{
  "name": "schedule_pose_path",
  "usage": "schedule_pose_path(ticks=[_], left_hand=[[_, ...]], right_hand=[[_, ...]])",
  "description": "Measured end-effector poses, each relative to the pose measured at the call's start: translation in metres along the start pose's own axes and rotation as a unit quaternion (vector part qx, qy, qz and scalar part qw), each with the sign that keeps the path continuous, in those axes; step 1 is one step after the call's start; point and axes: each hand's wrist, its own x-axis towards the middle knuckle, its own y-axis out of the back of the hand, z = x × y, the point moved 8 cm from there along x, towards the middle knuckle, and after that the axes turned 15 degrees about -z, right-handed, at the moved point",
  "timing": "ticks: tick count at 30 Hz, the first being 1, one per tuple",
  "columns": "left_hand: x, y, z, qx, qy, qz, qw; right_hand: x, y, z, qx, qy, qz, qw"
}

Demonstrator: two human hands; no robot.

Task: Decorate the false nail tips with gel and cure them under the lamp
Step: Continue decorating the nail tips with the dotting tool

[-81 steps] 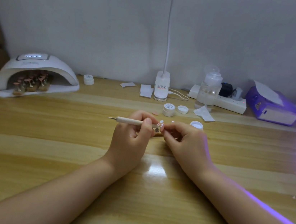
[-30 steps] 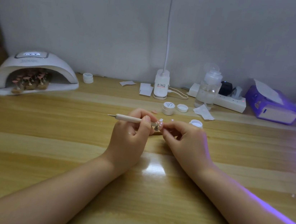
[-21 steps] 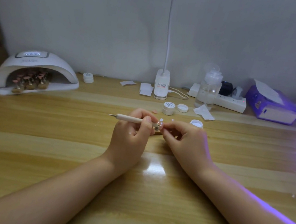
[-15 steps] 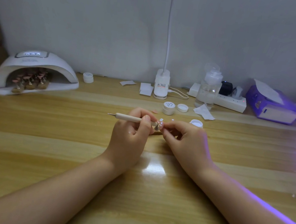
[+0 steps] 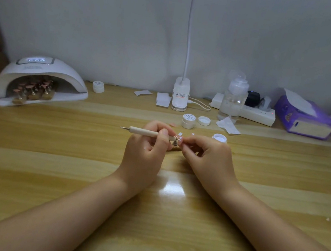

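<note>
Head view: we hold a slim beige dotting pen (image 5: 149, 132) over the surface (image 5: 72, 155).
Its long axis lies level, bare tip pointing left; our left hand (image 5: 146, 150) fingers curl around it, our right hand (image 5: 208, 158) pinches a small nail tip (image 5: 179, 140).

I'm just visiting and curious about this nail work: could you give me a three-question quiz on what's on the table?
1. True or false: the curing lamp already has nail tips on stands inside it.
2. Which hand holds the dotting pen?
A. left hand
B. right hand
3. Fill in: the purple tissue box sits at the table's far ____ side.

Key: 1 true; 2 A; 3 right.
</note>
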Motion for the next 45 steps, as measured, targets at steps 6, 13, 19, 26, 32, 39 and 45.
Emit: schedule_pose_path(ticks=[6, 13, 19, 26, 32, 39, 45], left_hand=[[-0.001, 0.001, 0.0, 0.001, 0.002, 0.005, 1.0], [0.0, 0.0, 0.0, -0.002, 0.002, 0.004, 1.0], [-0.001, 0.001, -0.001, -0.003, 0.003, 0.008, 1.0], [0.0, 0.0, -0.001, 0.0, 0.0, 0.005, 1.0], [-0.003, 0.007, 0.006, -0.019, -0.035, 0.043, 0.998], [-0.002, 0.017, 0.012, -0.033, -0.06, 0.086, 0.994], [-0.002, 0.015, 0.011, -0.042, -0.065, 0.082, 0.994]], right_hand=[[0.0, 0.0, 0.0, 0.003, -0.001, 0.0, 1.0], [0.0, 0.001, 0.0, 0.002, 0.003, 0.003, 1.0], [0.0, 0.001, 0.0, 0.005, 0.001, 0.002, 1.0], [-0.001, 0.001, -0.002, 0.002, 0.005, -0.001, 1.0], [-0.001, 0.002, 0.0, 0.007, 0.008, 0.008, 1.0], [0.0, 0.006, 0.003, 0.036, 0.02, 0.017, 0.999], [0.0, 0.009, 0.0, 0.041, 0.04, 0.034, 0.998]])
